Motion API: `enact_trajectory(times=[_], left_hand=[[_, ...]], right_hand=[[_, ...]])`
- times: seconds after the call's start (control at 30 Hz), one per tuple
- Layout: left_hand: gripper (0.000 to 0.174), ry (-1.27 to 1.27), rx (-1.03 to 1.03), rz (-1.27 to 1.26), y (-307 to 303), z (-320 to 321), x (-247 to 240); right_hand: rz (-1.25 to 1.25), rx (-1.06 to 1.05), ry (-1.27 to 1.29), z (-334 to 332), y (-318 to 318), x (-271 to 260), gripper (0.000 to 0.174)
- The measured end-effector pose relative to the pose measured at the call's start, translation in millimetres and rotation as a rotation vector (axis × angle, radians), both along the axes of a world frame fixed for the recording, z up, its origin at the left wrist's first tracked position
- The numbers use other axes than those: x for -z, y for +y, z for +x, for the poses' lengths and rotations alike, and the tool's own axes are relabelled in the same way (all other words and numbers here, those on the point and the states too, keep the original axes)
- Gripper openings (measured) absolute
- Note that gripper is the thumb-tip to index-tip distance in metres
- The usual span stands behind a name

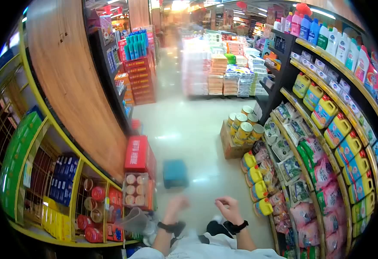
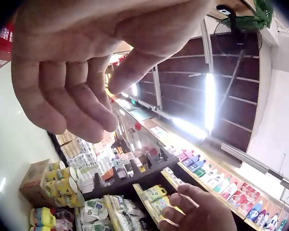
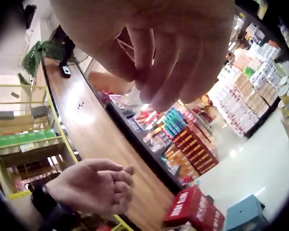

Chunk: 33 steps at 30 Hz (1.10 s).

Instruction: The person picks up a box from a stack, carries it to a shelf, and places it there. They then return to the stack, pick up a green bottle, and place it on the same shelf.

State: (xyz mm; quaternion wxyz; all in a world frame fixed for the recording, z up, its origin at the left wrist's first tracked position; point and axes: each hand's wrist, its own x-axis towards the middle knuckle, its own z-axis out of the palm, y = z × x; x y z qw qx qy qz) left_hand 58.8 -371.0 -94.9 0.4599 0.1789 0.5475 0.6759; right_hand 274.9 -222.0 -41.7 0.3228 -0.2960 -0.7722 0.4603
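Note:
Both hands are held out in front of the body, low in the head view, with nothing in them. The left hand (image 1: 177, 208) is blurred there; in the left wrist view its fingers (image 2: 74, 103) hang loosely bent. On the right hand (image 1: 228, 209), the fingers (image 3: 171, 72) are loosely bent too, as the right wrist view shows. Beyond the hands, a blue stool-like block (image 1: 175, 173) stands on the floor. A clear plastic container (image 1: 133, 222) is close to the left forearm, and yellow jugs (image 1: 263, 207) stand to the right of the right hand.
Shelves of bagged detergent (image 1: 303, 211) and bottles (image 1: 327, 41) line the right side. A carton with tins (image 1: 234, 149) stands on the floor. Red boxes (image 1: 139, 153) and a yellow-framed rack (image 1: 79, 181) flank the left. Stacked paper packs (image 1: 219, 69) stand farther down the aisle.

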Motion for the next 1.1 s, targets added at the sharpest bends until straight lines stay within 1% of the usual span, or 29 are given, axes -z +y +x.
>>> enact_trajectory(times=[0.03, 0.07, 0.13, 0.17, 0.23, 0.27, 0.3, 0.33, 0.37, 0.4, 0.43, 0.47, 0.53, 0.57, 0.6, 0.63, 0.7, 0.77, 0.8, 0.83, 0.9, 0.93, 1.03, 1.1], left_hand=[[0.025, 0.004, 0.001, -0.028, 12.6, -8.5, -1.1], [0.025, 0.004, -0.001, -0.057, 24.3, -14.7, -2.1], [0.025, 0.001, -0.011, -0.08, 51.0, -27.4, 0.7], [0.025, -0.023, -0.014, -0.139, 72.3, -36.6, 3.2], [0.025, -0.081, -0.014, -0.286, 104.7, -48.3, 7.5], [0.025, -0.064, 0.012, -0.256, 118.4, -56.1, 25.1], [0.025, -0.05, 0.016, -0.227, 127.1, -55.6, 23.6], [0.024, -0.026, 0.015, -0.174, 151.1, -62.8, 18.2], [0.024, 0.015, 0.011, -0.099, 187.4, -79.3, 6.1], [0.024, 0.073, -0.003, -0.124, 217.8, -98.2, 0.7], [0.024, 0.114, -0.016, -0.168, 237.7, -108.8, 2.4], [0.024, 0.145, -0.03, -0.212, 253.9, -113.3, 8.0], [0.023, 0.116, -0.012, -0.147, 300.9, -127.0, -3.7], [0.023, 0.099, -0.002, -0.121, 317.9, -131.8, -7.5], [0.022, 0.15, 0.011, -0.108, 333.1, -137.4, -4.8], [0.022, 0.112, -0.002, -0.085, 345.7, -140.7, -6.8], [0.021, 0.038, -0.031, -0.027, 370.3, -147.5, -16.1], [0.021, 0.047, -0.033, -0.118, 393.7, -161.9, -24.9], [0.022, 0.042, -0.053, -0.162, 404.5, -170.0, -25.5], [0.022, 0.037, -0.072, -0.209, 415.3, -179.4, -22.6], [0.023, 0.073, -0.085, -0.207, 438.8, -201.7, -7.4], [0.024, 0.08, -0.085, -0.211, 451.7, -214.7, 2.1], [0.025, 0.097, -0.034, -0.228, 503.5, -261.1, 28.0], [0.025, 0.091, -0.01, -0.25, 541.6, -288.1, 35.5]], right_hand=[[-0.023, -0.02, 0.007, -3.7, 16.8, 0.6, 0.012], [-0.133, -0.009, 0.004, -5.7, 33.3, -1.2, 0.012], [-0.17, 0.056, 0.007, -12.7, 73.9, 6.1, 0.012], [-0.182, 0.088, 0.011, -17.8, 98.9, 10.2, 0.012], [-0.139, 0.115, 0.024, -31.9, 146.0, 10.8, 0.013], [-0.115, 0.145, 0.012, -38.0, 169.7, 14.3, 0.013], [-0.098, 0.175, -0.009, -42.5, 186.0, 13.9, 0.013], [-0.175, 0.136, 0.075, -53.5, 207.8, 5.7, 0.013], [-0.121, 0.138, 0.038, -67.8, 238.6, 4.3, 0.013], [-0.075, 0.141, 0.001, -82.1, 264.6, 7.2, 0.012], [-0.048, 0.145, -0.056, -88.8, 276.8, 5.5, 0.012], [-0.056, 0.098, -0.011, -94.7, 291.8, 3.6, 0.012], [-0.053, 0.01, 0.088, -122.7, 334.6, -23.5, 0.012], [-0.021, 0.007, 0.076, -131.8, 352.7, -25.0, 0.011], [0.01, 0.005, 0.067, -142.4, 369.6, -24.8, 0.011], [0.046, 0.003, 0.064, -154.6, 386.2, -24.4, 0.011], [-0.008, -0.017, 0.059, -173.1, 409.0, -19.6, 0.011], [-0.058, -0.066, 0.056, -192.5, 428.8, -22.7, 0.011], [-0.133, -0.099, 0.063, -203.0, 437.3, -28.5, 0.012], [-0.135, -0.108, 0.053, -212.7, 453.1, -22.1, 0.014], [-0.144, -0.127, 0.034, -236.5, 482.4, -3.9, 0.019], [-0.128, -0.134, 0.016, -248.9, 496.8, -4.1, 0.018], [-0.208, -0.105, -0.023, -291.3, 543.4, 1.2, 0.018], [-0.155, -0.127, -0.053, -323.1, 574.8, 1.7, 0.016]])
